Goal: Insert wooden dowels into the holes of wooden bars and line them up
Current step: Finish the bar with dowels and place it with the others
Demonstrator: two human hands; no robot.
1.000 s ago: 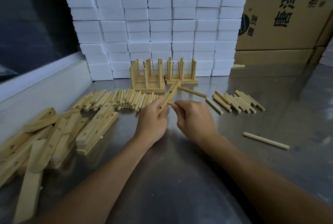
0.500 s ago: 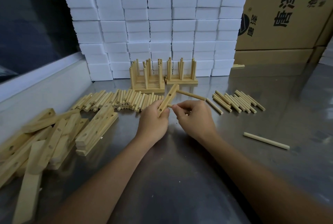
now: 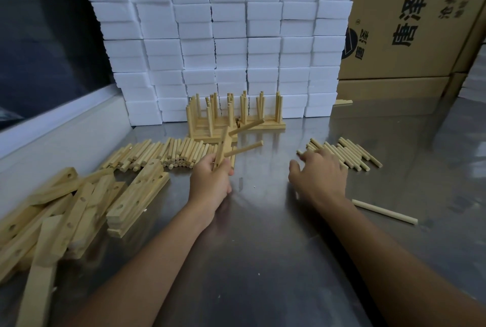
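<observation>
**On the steel bench: a half-pegged bar held up in one hand**

At the left, the left hand (image 3: 210, 180) grips a bar (image 3: 223, 146) upright by its lower end, two dowels (image 3: 246, 148) jutting sideways. Rightward, the right hand (image 3: 319, 172), fingers spread, holding nothing, reaches the loose dowels (image 3: 344, 151). A careless rake could scatter them; the one-handed bar might twist.

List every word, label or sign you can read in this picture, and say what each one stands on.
"唐泽 A": large black print running sideways on the cardboard box.
Round dark logo at the box's left edge: its characters are too cut off to read.
Smaller print at the box's top right: too blurred to read.
</observation>
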